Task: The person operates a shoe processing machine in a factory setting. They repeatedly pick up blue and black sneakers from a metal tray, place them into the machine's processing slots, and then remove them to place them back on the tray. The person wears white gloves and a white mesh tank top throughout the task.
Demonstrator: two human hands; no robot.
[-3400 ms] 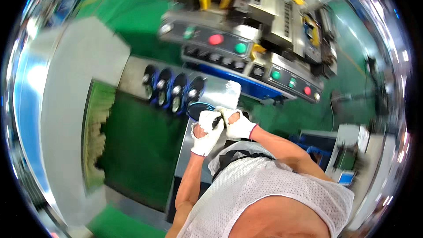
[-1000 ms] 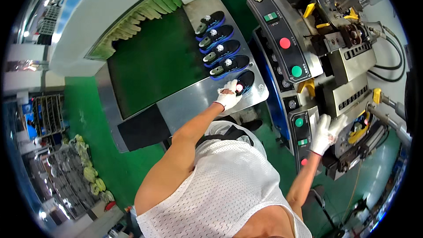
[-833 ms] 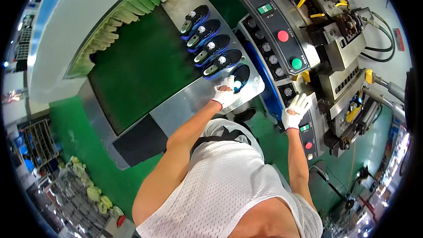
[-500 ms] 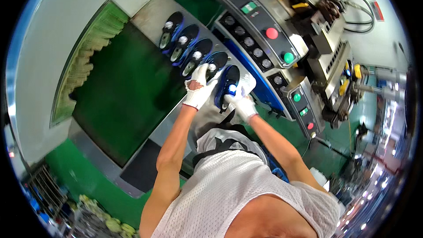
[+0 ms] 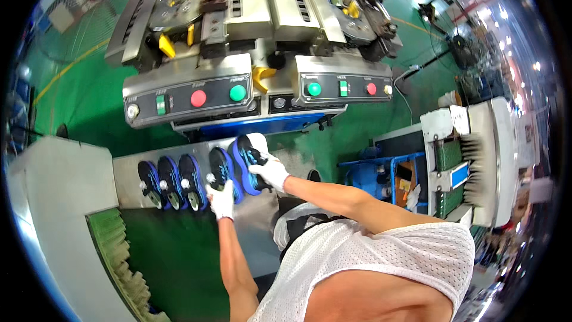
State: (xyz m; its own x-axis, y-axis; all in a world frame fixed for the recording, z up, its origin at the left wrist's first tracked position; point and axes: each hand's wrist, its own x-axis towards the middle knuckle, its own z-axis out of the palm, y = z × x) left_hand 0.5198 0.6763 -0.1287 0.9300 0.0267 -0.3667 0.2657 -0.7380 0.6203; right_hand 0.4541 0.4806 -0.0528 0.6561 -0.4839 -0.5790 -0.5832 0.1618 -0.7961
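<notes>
My right hand (image 5: 272,173), in a white glove, is closed on the heel end of a black-and-blue sports shoe (image 5: 241,150) with a blue sole, tilted so the sole shows along its side. Just left of it stands a second shoe (image 5: 221,166), its toe pointing away from me. My left hand (image 5: 222,201), gloved too with a bare patch near the thumb, grips that shoe's heel. Farther left, three similar shoes (image 5: 169,176) stand in a row on the metal ledge (image 5: 128,170), with pale, shiny pieces in their openings.
Beyond the ledge stands a machine with two control panels (image 5: 190,96) bearing red and green buttons. A dark green conveyor belt (image 5: 173,250) lies at near left, beside a green brush curtain (image 5: 119,250). A blue cart (image 5: 387,179) and another brush-fitted machine (image 5: 491,161) are at right.
My view has turned to the right, bringing the control panels across the top. My right hand has tilted its shoe; my left hand has moved to the neighbouring shoe's heel, apart from the other three.
</notes>
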